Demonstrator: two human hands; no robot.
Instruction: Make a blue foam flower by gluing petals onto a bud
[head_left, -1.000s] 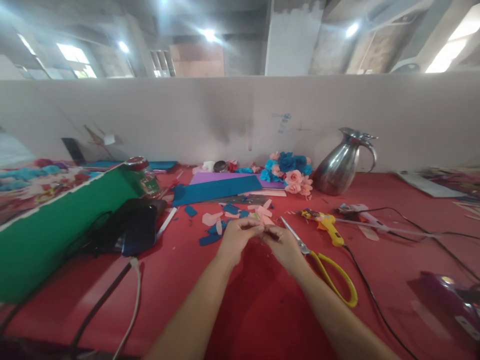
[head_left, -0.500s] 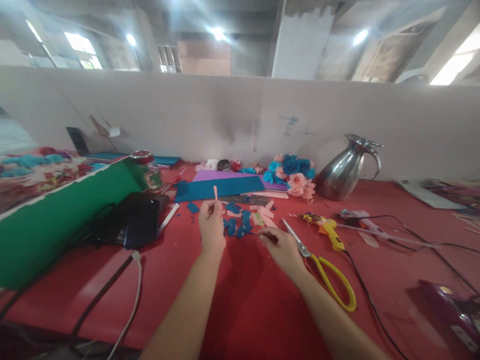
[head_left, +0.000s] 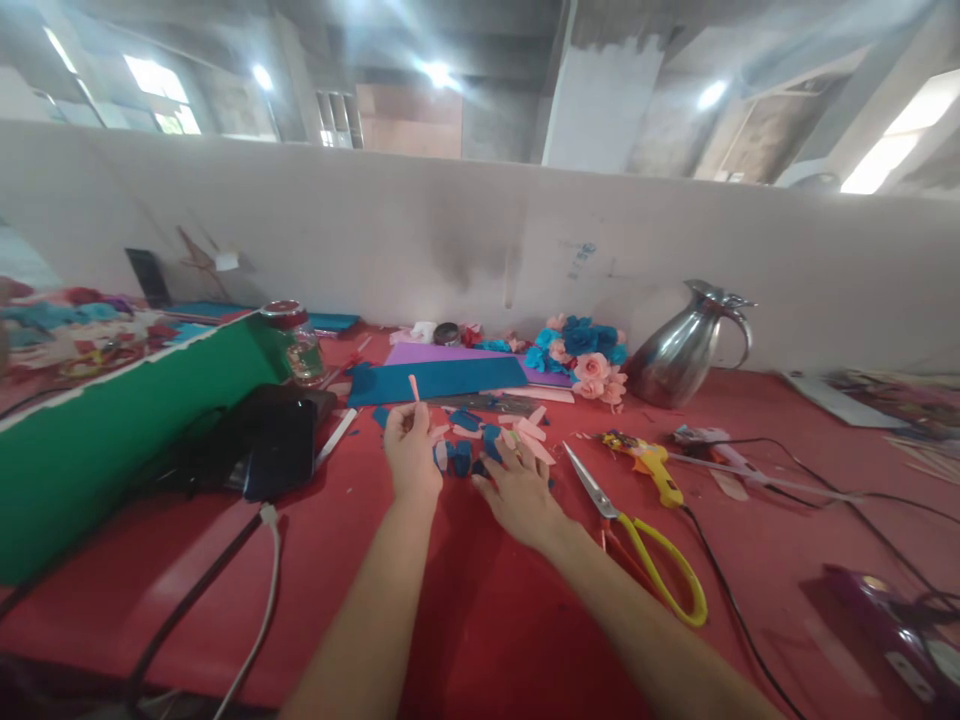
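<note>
Between the fingertips of my left hand (head_left: 411,448) a narrow pink paper strip (head_left: 414,388) stands upright. My right hand (head_left: 523,497) lies palm down with its fingers spread over the pile of cut paper, touching blue and pink pieces; what is under the palm is hidden. Blue paper pieces (head_left: 463,458) lie between the two hands. Pink paper pieces (head_left: 532,428) are scattered just beyond my right fingers. Scissors with yellow handles (head_left: 664,560) rest to the right of my right hand, their blades pointing away.
A yellow glue gun (head_left: 660,475) with a cord lies right of the scissors. Farther back are a steel jug (head_left: 679,350), paper flowers (head_left: 585,355) and a blue paper sheet (head_left: 442,380). On the left are a phone (head_left: 281,450), a jar (head_left: 300,350) and a green panel (head_left: 150,430).
My right hand has moved left and forward onto the paper pieces, and its fingers have spread. My left hand has shifted slightly left, still pinching the pink strip.
</note>
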